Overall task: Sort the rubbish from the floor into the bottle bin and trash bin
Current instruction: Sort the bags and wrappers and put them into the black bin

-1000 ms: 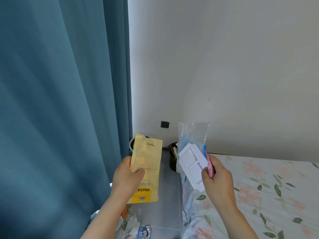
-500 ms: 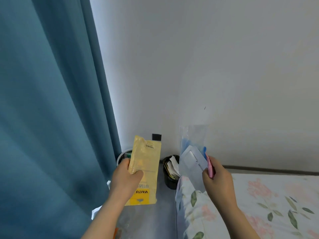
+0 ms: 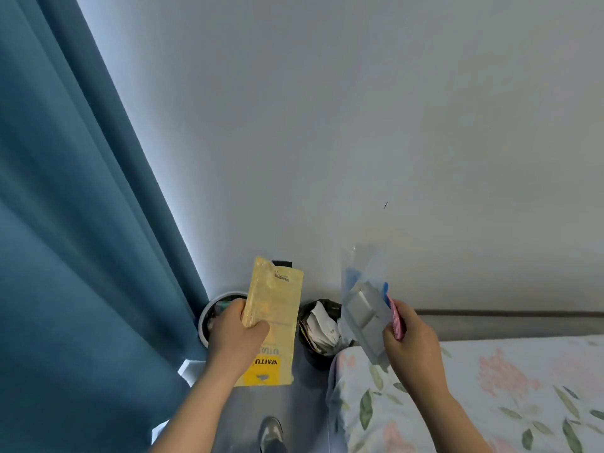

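- Head view, the only one. Person stands facing a wall corner: blue curtain [image 3: 81,223] to the left, bed with floral sheet [image 3: 490,387] to the right, one shoe [image 3: 271,433] at the bottom edge.
- Two bins on the floor against the wall. White-rimmed bin [image 3: 206,317] sits by the curtain; something greenish shows inside, probably a bottle, so likely the bottle bin. Black bin [image 3: 318,331] just right of it holds crumpled paper; I take it for the trash bin.
- Left hand [image 3: 235,331]: fingers and thumb clamped round the left edge of a yellow packet [image 3: 274,308]. Packet held up in the air, long axis nearly upright, top leaning slightly left, printed end down.
- Right hand [image 3: 413,344]: fingers pinched on a bundle of a clear plastic bag [image 3: 362,273], a pale card tray [image 3: 366,318] and a thin pink item [image 3: 396,322], all fanned up and to the left of the hand.
- Key relation: the black bin lies between the two hands, lower and farther off than both. The packet's right edge sits just beside its rim; the tray's lower corner overlaps its right side. Depth unclear, so I cannot tell which hand is nearer.
- Judgement: both loads look like wrappers, so each hand would swing inward and tip its long axis down over the black bin.
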Available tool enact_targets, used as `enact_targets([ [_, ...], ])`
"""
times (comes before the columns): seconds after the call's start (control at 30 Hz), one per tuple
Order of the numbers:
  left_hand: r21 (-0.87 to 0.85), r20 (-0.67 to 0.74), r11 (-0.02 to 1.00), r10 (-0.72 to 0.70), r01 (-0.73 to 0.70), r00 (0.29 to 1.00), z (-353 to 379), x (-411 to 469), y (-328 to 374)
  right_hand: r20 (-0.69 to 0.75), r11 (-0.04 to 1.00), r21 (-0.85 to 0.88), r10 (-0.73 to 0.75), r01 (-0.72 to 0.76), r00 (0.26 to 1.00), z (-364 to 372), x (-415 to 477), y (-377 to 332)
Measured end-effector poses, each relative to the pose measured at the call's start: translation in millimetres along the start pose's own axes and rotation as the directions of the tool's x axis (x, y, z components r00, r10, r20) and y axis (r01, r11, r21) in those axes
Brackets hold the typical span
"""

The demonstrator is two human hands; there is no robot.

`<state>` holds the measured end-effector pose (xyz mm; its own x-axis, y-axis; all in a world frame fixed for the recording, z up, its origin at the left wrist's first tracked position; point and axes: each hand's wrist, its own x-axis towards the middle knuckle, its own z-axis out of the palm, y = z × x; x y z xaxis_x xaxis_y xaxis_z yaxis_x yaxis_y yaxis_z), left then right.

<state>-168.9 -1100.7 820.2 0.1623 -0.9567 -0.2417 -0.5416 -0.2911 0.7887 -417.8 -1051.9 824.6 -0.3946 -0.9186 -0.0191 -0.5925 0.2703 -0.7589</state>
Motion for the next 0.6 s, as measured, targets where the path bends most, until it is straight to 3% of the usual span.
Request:
enact_targets([
  [0.37,0.069,0.19,0.998,0.0,-0.013,0.982,48.7,164.2,12.4,0.041,0.979,-0.153,0.145,-0.137,0.989,61.5,121.2,13.1],
  [0.6,0.205,0.248,0.978,-0.026,-0.026,0.968,101.2,232.9,12.5,0.11,0.955,-0.208,0.237,-0.21,0.965,93.1,182.9,53.5],
])
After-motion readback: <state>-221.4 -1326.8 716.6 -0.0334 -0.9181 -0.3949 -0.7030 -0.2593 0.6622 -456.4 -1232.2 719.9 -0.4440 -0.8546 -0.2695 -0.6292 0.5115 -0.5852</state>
